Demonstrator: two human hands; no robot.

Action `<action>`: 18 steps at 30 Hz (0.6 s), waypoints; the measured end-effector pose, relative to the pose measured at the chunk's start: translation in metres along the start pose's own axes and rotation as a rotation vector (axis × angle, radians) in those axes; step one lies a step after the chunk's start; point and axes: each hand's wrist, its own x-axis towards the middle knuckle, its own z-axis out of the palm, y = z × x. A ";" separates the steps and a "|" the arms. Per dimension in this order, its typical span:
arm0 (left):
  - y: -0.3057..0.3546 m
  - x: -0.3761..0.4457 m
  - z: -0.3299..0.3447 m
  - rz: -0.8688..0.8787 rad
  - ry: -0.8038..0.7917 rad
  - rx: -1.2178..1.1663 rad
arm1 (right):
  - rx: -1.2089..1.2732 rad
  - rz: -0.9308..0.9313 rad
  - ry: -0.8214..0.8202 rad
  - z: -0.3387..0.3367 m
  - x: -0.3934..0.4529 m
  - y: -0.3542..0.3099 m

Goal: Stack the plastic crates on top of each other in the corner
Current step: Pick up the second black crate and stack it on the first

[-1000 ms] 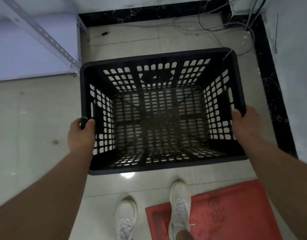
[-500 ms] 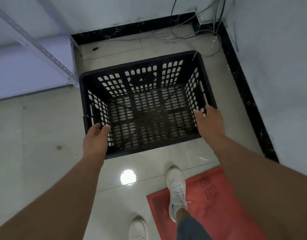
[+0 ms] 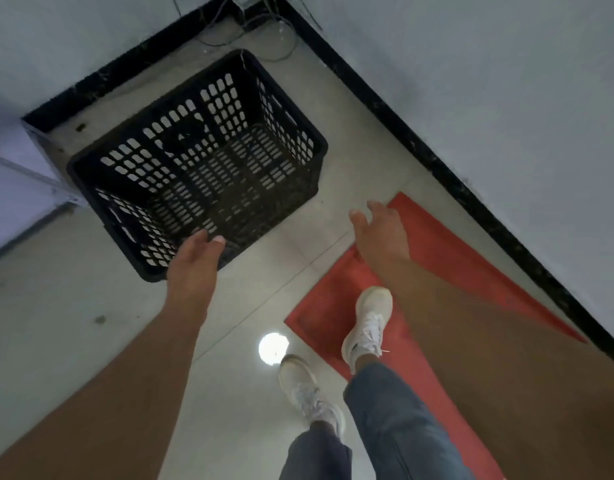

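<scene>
You have one view, from your head, looking steeply down and tilted. The room corner sits at top centre; the black crate [image 3: 201, 161] fills the upper left, close below.

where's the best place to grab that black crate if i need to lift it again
Take the black crate by its top rim on two opposite side walls, one hand each, coming down from above. It sits upright and open-topped on the floor, so the rim is fully exposed, and its slotted walls show longer openings near the rim that probably serve as a grip. Both the left hand and right hand are off it.
</scene>
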 end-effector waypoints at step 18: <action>-0.078 -0.246 0.188 0.171 -0.384 0.408 | 0.315 0.407 0.283 -0.134 -0.186 0.296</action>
